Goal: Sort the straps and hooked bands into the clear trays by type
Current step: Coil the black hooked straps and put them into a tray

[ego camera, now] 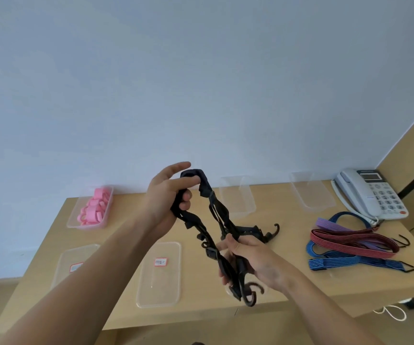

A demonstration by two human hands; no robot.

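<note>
I hold a bundle of black hooked bands (215,212) up over the middle of the wooden table (275,287). My left hand (168,197) grips its upper loop. My right hand (250,262) grips its lower part, with dark hooks hanging below the fingers. A pile of red, blue and purple hooked bands (350,242) lies on the table at the right. A clear tray (72,215) at the back left holds pink straps (94,207). Two clear trays (238,197) (311,192) stand at the back. Two labelled clear trays (159,273) (74,262) lie at the front.
A grey desk telephone (372,192) sits at the table's back right corner, its cord beside the coloured bands. A pale wall rises behind the table. A white cable (390,312) hangs below the table's right edge.
</note>
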